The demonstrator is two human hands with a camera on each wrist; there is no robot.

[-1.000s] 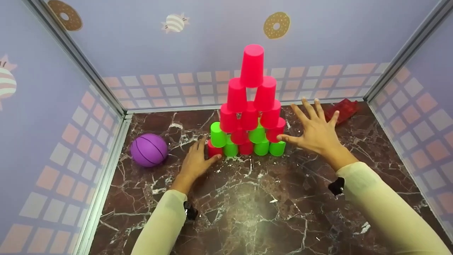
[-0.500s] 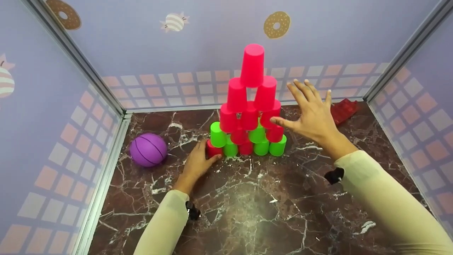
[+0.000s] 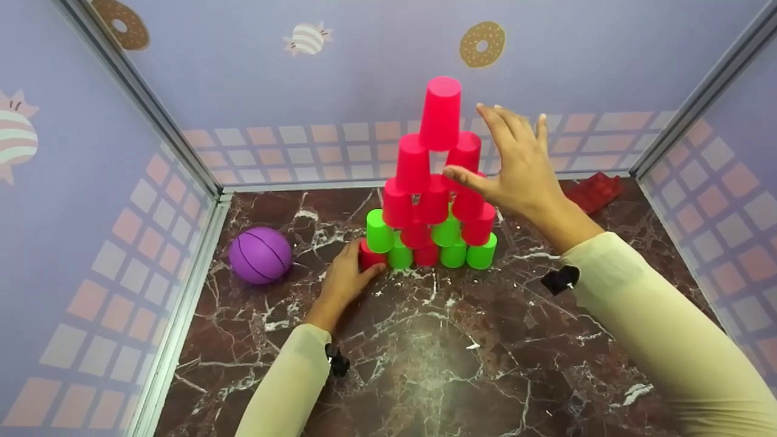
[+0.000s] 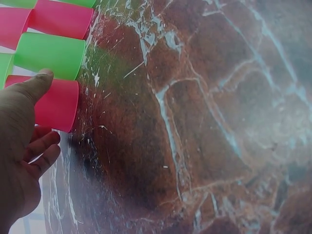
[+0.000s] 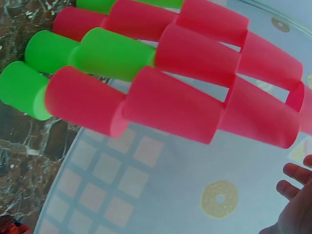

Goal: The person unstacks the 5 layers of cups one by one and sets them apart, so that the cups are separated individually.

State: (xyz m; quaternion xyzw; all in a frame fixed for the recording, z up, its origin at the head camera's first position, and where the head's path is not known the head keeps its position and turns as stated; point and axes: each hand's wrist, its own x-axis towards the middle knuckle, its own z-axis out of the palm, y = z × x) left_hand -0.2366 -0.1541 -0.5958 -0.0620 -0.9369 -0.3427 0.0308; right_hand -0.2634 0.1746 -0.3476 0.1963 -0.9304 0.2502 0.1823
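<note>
A pyramid of red and green upside-down cups stands on the marble-patterned surface, with one red cup [image 3: 442,115] at its peak. My left hand [image 3: 346,276] holds the red cup [image 3: 371,256] at the lower left corner. In the left wrist view the thumb [image 4: 40,84] lies over this cup and fingers show on its other side; part of the grip is hidden. Raised beside the upper right of the stack, my right hand [image 3: 522,167] holds nothing, its fingers spread. The right wrist view shows those fingers [image 5: 295,173] apart from the red cups [image 5: 175,105].
A purple ball [image 3: 261,255] with black lines sits left of the stack. Some red see-through material [image 3: 595,193] lies in the back right corner. Printed panels close off the back [image 3: 376,73] and both sides.
The right hand has risen along the right side of the stack and moved inward, nearing the top cup. The left hand stays at the bottom left cup. The cups keep their arrangement.
</note>
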